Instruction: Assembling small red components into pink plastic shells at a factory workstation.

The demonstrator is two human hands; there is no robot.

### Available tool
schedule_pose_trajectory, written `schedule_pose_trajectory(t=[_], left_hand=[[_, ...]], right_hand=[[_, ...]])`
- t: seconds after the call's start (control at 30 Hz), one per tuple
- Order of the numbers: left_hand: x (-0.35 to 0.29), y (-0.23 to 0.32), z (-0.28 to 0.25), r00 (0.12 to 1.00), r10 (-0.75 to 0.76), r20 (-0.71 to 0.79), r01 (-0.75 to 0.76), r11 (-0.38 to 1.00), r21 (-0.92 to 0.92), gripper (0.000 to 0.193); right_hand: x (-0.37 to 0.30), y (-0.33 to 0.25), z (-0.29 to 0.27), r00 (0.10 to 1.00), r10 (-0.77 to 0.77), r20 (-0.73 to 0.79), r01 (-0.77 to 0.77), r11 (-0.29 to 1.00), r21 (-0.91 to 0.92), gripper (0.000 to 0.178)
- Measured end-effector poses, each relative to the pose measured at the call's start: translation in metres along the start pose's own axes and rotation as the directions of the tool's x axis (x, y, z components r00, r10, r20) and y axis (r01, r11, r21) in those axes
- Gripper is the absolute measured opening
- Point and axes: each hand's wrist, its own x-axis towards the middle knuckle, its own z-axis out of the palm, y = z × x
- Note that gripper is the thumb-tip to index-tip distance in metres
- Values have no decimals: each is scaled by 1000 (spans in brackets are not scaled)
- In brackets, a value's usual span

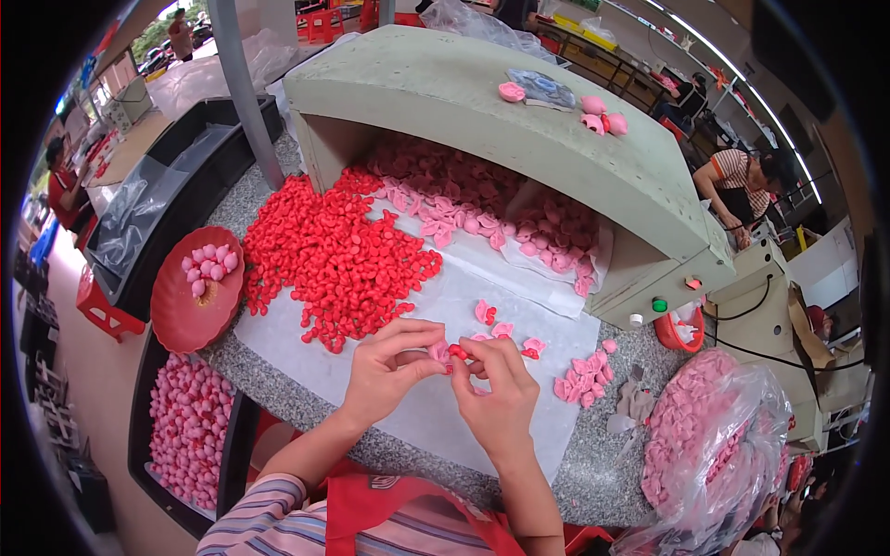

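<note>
Across the centre of the frame runs a speckled counter, a pale green arched machine standing on it toward the top; a co-worker is at upper right. At lower left, a black bin holds pink-and-red pieces; above it, a scalloped red bowl contains pink balls. Below centre, the left hand pinches a pink piece between its fingertips, and the right hand clamps a red piece just beside it.
</note>
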Motion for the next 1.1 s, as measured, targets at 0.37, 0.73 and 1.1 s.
schedule_pose_trajectory(t=[0.37,0.73,1.1], left_hand=[[-2,-17,6,967,-247,-69,219,934,-282,20],[-8,-12,18,943,-332,15,317,882,-349,12],[-14,-15,39,942,-333,-44,265,817,-511,3]], right_hand=[[-7,0,-10,963,172,206,-245,875,417,32],[-12,-4,-21,916,315,247,-391,838,382,47],[-20,-11,-27,900,404,166,-436,809,394,47]])
